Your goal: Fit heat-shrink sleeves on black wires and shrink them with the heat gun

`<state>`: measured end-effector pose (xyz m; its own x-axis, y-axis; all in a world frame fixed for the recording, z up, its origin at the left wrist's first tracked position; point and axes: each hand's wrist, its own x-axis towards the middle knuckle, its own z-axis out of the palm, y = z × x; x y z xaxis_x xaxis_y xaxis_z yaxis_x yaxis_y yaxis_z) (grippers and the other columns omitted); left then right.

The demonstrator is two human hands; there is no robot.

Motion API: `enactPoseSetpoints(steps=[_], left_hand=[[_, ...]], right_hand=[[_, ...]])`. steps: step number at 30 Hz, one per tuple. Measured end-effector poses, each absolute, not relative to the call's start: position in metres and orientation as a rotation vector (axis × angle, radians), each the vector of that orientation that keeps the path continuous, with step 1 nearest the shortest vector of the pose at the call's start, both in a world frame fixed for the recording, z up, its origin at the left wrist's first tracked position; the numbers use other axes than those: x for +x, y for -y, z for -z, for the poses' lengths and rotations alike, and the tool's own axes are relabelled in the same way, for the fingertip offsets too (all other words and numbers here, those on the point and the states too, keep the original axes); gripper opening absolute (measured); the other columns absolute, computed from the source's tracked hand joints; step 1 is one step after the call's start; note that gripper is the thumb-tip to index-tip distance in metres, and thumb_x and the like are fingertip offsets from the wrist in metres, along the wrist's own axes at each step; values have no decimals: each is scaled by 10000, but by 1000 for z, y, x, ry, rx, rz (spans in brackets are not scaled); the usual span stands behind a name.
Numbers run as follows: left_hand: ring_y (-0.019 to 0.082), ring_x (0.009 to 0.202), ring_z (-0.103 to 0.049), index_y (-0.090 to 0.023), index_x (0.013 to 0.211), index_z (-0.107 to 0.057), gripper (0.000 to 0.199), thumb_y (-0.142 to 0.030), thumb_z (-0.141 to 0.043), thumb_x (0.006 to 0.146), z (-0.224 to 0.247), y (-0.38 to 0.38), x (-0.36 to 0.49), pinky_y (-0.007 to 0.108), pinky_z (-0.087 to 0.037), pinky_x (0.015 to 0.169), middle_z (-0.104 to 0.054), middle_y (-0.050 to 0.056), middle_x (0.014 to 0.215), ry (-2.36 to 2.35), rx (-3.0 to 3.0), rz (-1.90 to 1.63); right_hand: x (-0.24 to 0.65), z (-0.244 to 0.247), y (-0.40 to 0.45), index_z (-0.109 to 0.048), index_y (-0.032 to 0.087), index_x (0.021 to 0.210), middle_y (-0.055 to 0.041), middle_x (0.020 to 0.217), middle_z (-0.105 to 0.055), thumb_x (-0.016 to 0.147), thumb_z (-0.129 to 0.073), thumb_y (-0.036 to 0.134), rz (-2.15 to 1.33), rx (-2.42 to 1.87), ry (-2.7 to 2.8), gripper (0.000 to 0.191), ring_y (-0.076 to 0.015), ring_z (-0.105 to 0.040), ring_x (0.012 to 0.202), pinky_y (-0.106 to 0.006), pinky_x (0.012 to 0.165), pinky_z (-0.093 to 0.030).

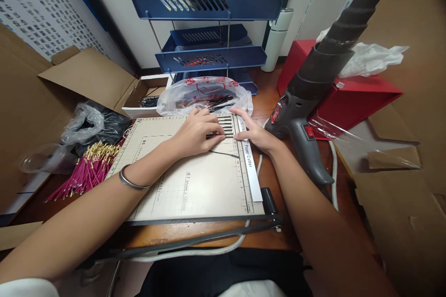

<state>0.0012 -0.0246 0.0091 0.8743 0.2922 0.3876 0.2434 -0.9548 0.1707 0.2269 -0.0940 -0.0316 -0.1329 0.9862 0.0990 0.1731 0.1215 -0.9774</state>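
Note:
A paper cutter (pixel 209 190) with a cream, line-printed board lies before me. Several short, thin black strips (pixel 228 125) sit side by side near its right ruler edge. My left hand (pixel 200 134) rests on the board, fingers drawn together, their tips on the left ends of these strips. A longer thin black strand (pixel 225 153) comes out from beneath that hand. My right hand (pixel 258 134) straddles the white guide bar (pixel 250 162), thumb and forefinger apart at the right ends of the strips. The cutter's dark blade arm (pixel 195 241) runs along the near side.
A heat gun (pixel 306 116) stands at the right against a red box (pixel 355 106). Behind the cutter are a plastic bag (pixel 205 95) of dark strands and blue tray shelves (pixel 209 55). Magenta wires (pixel 83 171) with gold tips lie left, near an open cardboard box (pixel 94 76). A white cable (pixel 188 253) crosses in front.

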Motion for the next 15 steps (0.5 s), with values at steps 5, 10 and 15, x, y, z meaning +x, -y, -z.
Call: enactPoseSetpoints(steps=[5,10,15], left_hand=[[236,872,-510,-212,909,-789,231,-344,-617,989,-9,25,2,403,-294,811,-744,61,898,-412,2934,-631],[241,886,-512,-213,924,-792,236,-352,-615,994,-9,25,2,407,-296,811,-750,67,916,-432,2937,-618],[240,886,-513,-215,935,-792,224,-349,-624,996,-8,24,2,404,-297,808,-744,66,914,-423,2934,-604]], right_hand=[[227,32,93,-473,300,1463,-38,1626,-368,646,-725,276,-1118,-1181,1493,855,-337,-247,1576,-520,1334,-92],[228,34,93,-474,307,1460,-32,1630,-364,654,-724,270,-1121,-1169,1497,845,-334,-260,1571,-529,1334,-105],[228,35,92,-471,301,1460,-37,1631,-361,641,-715,267,-1118,-1176,1491,856,-330,-263,1572,-517,1332,-116]])
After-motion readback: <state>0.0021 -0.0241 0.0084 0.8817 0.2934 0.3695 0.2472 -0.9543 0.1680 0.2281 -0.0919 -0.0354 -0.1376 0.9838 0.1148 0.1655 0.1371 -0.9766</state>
